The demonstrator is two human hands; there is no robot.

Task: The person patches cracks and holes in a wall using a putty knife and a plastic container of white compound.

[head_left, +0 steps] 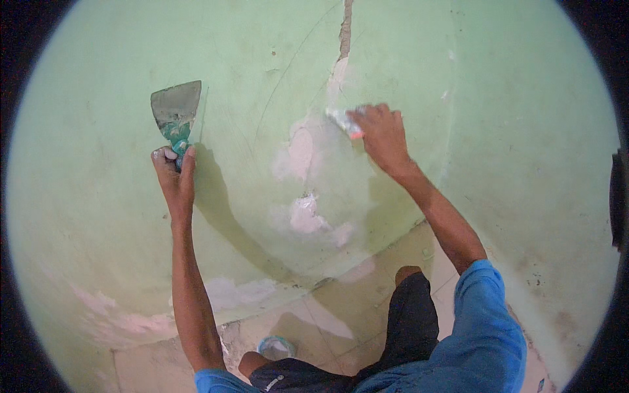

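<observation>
My left hand (pixel 174 171) is closed round the handle of a putty knife (pixel 177 108), whose broad grey blade points up and whose handle end is green. The knife is held in front of the green wall (pixel 242 85). To the right, my right hand (pixel 385 134) grips a small spreader (pixel 342 122), smeared white with a bit of orange, at the wall; motion blurs it slightly. Just above it, pale filler (pixel 337 78) covers part of a vertical crack (pixel 345 33), which shows bare and rough higher up. Pinkish-white filler patches (pixel 303 154) lie below and left of the spreader.
A small round tub (pixel 276 347) with whitish contents stands on the tiled floor (pixel 321 327), near my knee. The wall meets the floor along a slanting edge, and a corner runs down at the right. A dark object (pixel 617 200) shows at the far right rim.
</observation>
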